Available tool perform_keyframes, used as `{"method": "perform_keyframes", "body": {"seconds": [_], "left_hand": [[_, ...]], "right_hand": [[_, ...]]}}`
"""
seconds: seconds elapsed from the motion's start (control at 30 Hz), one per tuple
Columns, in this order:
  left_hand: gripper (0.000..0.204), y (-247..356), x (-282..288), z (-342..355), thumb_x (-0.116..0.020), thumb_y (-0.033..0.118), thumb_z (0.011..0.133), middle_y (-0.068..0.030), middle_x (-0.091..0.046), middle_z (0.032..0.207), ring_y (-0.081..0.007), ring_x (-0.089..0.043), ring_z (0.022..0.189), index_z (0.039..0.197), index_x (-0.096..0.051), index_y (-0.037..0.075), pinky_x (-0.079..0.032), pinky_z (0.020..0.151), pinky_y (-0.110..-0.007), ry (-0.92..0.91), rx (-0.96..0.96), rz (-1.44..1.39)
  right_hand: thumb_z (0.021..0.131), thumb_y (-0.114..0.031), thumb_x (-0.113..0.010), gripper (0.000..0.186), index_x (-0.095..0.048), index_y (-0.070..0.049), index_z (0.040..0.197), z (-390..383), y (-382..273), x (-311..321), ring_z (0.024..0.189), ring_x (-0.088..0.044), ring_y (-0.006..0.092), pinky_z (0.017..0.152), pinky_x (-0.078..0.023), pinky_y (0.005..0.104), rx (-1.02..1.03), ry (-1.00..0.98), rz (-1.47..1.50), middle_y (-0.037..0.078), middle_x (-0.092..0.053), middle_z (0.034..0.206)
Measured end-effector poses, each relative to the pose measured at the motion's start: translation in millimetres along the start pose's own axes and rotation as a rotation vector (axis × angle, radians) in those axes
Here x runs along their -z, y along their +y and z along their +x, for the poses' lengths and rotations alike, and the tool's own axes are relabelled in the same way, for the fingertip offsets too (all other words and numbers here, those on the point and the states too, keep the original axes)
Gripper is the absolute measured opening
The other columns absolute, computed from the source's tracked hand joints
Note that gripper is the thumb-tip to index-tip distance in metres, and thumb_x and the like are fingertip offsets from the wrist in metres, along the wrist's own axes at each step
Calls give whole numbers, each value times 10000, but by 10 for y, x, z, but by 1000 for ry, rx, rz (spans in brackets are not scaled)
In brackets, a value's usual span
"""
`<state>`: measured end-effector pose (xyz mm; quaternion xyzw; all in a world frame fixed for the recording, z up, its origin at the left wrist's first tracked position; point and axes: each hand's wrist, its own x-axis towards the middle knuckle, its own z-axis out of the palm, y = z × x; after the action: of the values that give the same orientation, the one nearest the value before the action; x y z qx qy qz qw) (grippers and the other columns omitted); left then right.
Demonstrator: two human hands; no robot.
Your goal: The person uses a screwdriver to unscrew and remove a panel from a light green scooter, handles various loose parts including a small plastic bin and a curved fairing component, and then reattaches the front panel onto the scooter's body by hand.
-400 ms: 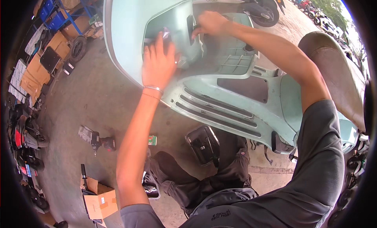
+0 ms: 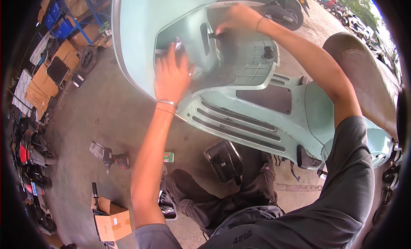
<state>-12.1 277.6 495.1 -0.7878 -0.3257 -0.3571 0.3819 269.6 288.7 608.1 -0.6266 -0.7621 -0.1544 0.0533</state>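
A pale green scooter's front shield (image 2: 137, 43) stands before me, with a recessed compartment opening (image 2: 188, 24). My left hand (image 2: 172, 79) is at this opening, its fingers stretched apart and reaching inside; a shiny, crumpled-looking piece (image 2: 178, 43) shows by the fingertips, too blurred to name. Beside the opening is a narrow dark slot (image 2: 204, 40). My right hand (image 2: 243, 21) is bent in a pinch just right of the slot, around a small black part (image 2: 212, 35). Haze blurs the area between my hands.
Below is the ribbed footboard (image 2: 239, 124), with the brown seat (image 2: 364, 64) at right. On the floor lie a cordless power tool (image 2: 109, 158), a small green-and-white box (image 2: 169, 157), a black tray-like part (image 2: 223, 161) and an open cardboard box (image 2: 113, 223). Parked motorbikes (image 2: 32, 150) line the left.
My right hand has shifted slightly right and up from the slot, and the small black part now shows at its fingertips. My left hand stays at the compartment opening, slightly lower.
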Motion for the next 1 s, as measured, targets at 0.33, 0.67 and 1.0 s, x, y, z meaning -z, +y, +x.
{"method": "perform_keyframes", "body": {"seconds": [0.33, 0.67, 1.0], "left_hand": [[446, -45, 31, -74, -665, 470, 873, -162, -510, 1348, -290, -592, 977, 1141, -580, 124, -402, 973, -419, -20, 7, -2], [439, -28, -42, -69, -693, 451, 855, -160, -523, 1323, -289, -586, 973, 1117, -578, 117, -405, 955, -419, 43, -8, -2], [430, -22, -29, -51, -678, 434, 868, -157, -513, 1335, -292, -579, 1002, 1129, -561, 113, -409, 976, -420, 19, -3, -11]], "right_hand": [[705, -674, -703, 660, -706, -14, 714, 19, -381, 205, 737, -647, 352, 728, -531, 433, -39, 66, 173, 184, -634, 659], [716, -539, -777, 555, -698, 1, 820, -191, -342, -55, 750, -677, 354, 714, -547, 458, 66, -98, -18, 168, -666, 742], [959, -172, -473, 602, -278, 141, 1435, 69, -836, -17, 1097, -614, 469, 876, -576, 445, -765, -299, 1513, 406, -497, 1283]]}}
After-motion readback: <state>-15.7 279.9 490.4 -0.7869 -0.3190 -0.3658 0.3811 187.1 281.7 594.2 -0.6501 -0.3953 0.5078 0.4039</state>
